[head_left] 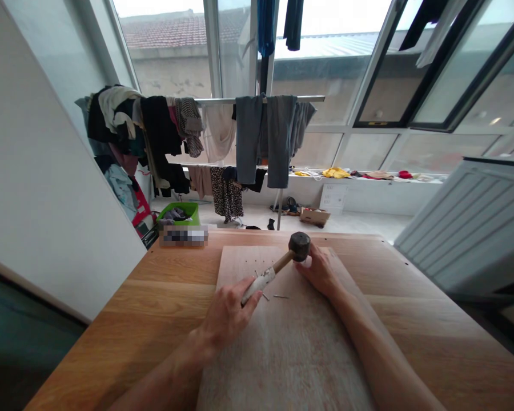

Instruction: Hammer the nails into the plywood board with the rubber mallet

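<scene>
My left hand (228,313) is closed round the wooden handle of a hammer (282,262), whose dark head (299,246) is raised over the far part of a pale wooden board (282,354). My right hand (320,269) rests on the board just right of the hammer head, fingers pinched together under it; what they hold is hidden. Loose nails (280,296) lie on the board between my hands, and tiny nails stand in the board near its far left.
The board lies on a wooden table (163,297). Beyond the table a drying rack (261,100) carries hanging clothes, with a green basket (178,212) on the floor. A white wall (38,188) is at left, a white panel (475,222) at right.
</scene>
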{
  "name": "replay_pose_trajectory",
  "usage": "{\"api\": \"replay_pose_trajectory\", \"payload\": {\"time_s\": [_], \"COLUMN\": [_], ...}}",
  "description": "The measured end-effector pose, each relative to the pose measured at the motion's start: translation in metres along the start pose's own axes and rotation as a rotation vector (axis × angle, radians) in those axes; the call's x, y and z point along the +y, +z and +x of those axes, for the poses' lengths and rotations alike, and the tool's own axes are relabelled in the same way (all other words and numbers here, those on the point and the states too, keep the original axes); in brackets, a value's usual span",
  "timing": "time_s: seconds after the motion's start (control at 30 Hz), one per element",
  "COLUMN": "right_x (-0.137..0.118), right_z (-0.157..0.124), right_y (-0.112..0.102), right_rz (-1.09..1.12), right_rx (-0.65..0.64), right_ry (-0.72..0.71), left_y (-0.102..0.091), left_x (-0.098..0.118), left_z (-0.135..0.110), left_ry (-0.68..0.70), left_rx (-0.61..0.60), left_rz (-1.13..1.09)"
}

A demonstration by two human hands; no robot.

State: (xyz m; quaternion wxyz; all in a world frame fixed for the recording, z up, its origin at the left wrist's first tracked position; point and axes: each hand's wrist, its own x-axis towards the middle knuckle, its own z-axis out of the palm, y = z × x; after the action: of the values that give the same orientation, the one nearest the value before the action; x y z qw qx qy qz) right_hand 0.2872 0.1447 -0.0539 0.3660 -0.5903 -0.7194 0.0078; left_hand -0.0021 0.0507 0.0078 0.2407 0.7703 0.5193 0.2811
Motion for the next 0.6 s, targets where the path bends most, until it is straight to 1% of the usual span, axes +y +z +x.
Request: {"api": "replay_pose_trajectory", "payload": {"time_s": [0.1, 0.2, 0.3, 0.33, 0.37, 0.4, 0.43, 0.5, 0.57, 0.6], "right_x": [-0.001, -0.005, -0.016, -0.022, -0.029, -0.037, -0.045, -0.065, -0.084, -0.092], "right_z": [0.0, 0.0, 0.002, 0.004, 0.006, 0.007, 0.009, 0.009, 0.006, 0.002], "right_y": [0.0, -0.001, -0.009, -0.014, -0.02, -0.028, -0.035, -0.049, -0.056, -0.057], "right_rz": [-0.004, 0.015, 0.023, 0.024, 0.03, 0.043, 0.061, 0.099, 0.093, 0.065], "right_rx": [-0.009, 0.009, 0.078, 0.082, 0.056, -0.005, -0.1, -0.358, -0.596, -0.685], "right_ry": [0.007, -0.01, -0.051, -0.062, -0.07, -0.076, -0.08, -0.091, -0.13, -0.154], "left_y": [-0.006, -0.017, -0.03, -0.034, -0.037, -0.04, -0.042, -0.045, -0.045, -0.045], "left_x": [-0.002, -0.013, -0.037, -0.047, -0.057, -0.066, -0.075, -0.087, -0.092, -0.093], "left_z": [0.0, -0.003, -0.009, -0.012, -0.015, -0.017, -0.02, -0.024, -0.027, -0.028], "left_ry": [-0.014, -0.032, -0.049, -0.061, -0.079, -0.098, -0.115, -0.135, -0.133, -0.127], "left_rx": [-0.004, 0.06, 0.141, 0.158, 0.165, 0.166, 0.161, 0.142, 0.128, 0.131], "left_rz": [0.011, 0.042, 0.082, 0.111, 0.148, 0.183, 0.214, 0.247, 0.259, 0.266]}}
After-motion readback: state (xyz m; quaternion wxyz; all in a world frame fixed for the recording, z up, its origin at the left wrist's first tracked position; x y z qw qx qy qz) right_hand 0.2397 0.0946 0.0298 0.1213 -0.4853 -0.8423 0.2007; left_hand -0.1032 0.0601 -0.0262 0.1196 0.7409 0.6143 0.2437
